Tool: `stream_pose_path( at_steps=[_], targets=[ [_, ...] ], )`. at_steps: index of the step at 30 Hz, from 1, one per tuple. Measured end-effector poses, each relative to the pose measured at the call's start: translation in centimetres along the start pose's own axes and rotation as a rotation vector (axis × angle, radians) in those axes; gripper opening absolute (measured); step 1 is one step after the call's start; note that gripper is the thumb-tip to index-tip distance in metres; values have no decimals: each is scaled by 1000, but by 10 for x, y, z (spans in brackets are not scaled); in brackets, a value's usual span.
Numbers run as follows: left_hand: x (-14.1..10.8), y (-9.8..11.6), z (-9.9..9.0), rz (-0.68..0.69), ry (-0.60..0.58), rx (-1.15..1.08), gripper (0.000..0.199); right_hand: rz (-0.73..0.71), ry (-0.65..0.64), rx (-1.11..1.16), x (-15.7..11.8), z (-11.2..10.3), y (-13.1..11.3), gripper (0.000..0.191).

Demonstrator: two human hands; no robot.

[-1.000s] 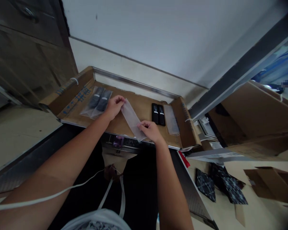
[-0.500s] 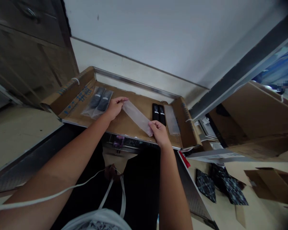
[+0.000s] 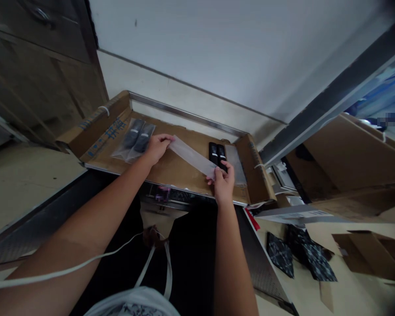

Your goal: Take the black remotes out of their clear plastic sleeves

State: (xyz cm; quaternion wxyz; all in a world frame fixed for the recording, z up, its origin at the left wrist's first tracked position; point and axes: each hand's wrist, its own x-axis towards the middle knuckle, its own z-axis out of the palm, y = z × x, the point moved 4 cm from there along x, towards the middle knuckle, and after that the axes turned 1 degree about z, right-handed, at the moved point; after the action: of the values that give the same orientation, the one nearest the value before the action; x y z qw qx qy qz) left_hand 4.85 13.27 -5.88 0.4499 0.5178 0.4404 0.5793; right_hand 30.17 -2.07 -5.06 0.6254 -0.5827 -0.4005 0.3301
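Right hand (image 3: 224, 184) has slid toward the black remotes (image 3: 217, 154); both it and left hand (image 3: 156, 147) pinch the clear sleeve (image 3: 192, 157) taut—keep its mouth open.

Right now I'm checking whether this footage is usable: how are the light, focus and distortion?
Head view: dim, bluish light; wide-lens bending curves the grey steel beam and room edges. The translucent plastic sleeve between left hand and right hand is soft but readable, without glare; the corners darken and smear.
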Motion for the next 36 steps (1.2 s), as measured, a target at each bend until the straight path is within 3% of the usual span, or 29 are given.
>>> stream_pose_path(
  at_steps=[4,9,15,30,36],
  targets=[
    [-1,-1,1,-54,-4,-36,24,5,34,1,-2,-3,1,42],
    [-1,0,2,-28,-41,-69,24,27,38,16,-2,-4,4,39],
    [0,-1,-1,25,24,19,17,29,88,10,-2,-4,4,42],
    [0,3,-4,120,75,132,11,89,-50,-20,-21,-15,-4,51],
    [4,-3,-3,25,110,26,10,38,63,-38,-14,-24,-9,42]
  ],
)
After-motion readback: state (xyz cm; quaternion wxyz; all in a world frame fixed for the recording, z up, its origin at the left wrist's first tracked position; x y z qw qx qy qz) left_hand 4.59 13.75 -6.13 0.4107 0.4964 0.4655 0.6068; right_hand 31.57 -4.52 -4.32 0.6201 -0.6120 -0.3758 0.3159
